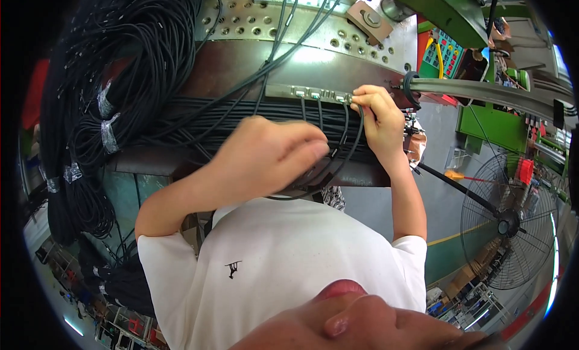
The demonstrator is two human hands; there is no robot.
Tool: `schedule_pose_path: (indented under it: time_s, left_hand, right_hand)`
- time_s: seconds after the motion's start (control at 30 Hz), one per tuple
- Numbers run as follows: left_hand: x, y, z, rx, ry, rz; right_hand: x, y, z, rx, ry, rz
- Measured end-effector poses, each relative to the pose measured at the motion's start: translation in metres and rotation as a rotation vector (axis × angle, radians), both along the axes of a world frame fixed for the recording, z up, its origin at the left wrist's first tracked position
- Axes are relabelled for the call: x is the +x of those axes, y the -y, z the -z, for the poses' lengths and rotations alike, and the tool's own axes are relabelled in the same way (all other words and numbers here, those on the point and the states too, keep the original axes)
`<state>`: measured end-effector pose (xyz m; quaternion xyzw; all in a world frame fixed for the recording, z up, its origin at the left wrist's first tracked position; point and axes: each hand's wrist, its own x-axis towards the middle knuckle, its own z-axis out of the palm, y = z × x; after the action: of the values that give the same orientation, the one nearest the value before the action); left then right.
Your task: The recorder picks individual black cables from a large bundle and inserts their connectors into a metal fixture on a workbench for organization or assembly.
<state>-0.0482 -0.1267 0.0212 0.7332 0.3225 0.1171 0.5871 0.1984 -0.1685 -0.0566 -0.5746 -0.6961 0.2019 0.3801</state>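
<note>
Grey workshop floor is spreading out at right, a black wire-cage fan standing over it; a green painted metal machine arm is crossing the top right; a silver perforated metal plate is lying at the back of a dark brown bench; thick hanks of black cable, tied with clear plastic wrap, are piling up at left; a long flat bundle of black cables is running along the bench's near side; a narrow silver metal strip is lying just behind that bundle, holding small pale connectors; right hand is sitting at the strip's right end, thumb and fingertips pinching a slim black looping cable near its tip; that cable is curving down toward the person's white T-shirt; left hand is hanging blurred above the flat bundle, left of the loop, fingers bending together, thumb alongside; cannot tell whether it is gripping anything.
</note>
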Motion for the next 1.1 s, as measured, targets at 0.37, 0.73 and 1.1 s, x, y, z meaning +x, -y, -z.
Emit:
schedule_pose_path:
  time_s: [0.37, 0.73, 1.1]
  left_hand:
    - [0.080, -0.121, 0.077, -0.609, 0.435, -0.433]
    - [0.033, -0.082, 0.028, -0.929, 0.405, -0.439]
    - [-0.144, -0.090, 0.006, -0.427, 0.801, -0.776]
  right_hand:
    - [0.015, -0.136, -0.041, -0.225, -0.047, 0.118]
    - [-0.002, -0.162, -0.027, 0.290, 0.185, 0.184]
    - [0.008, -0.109, 0.008, 0.148, 0.291, -0.011]
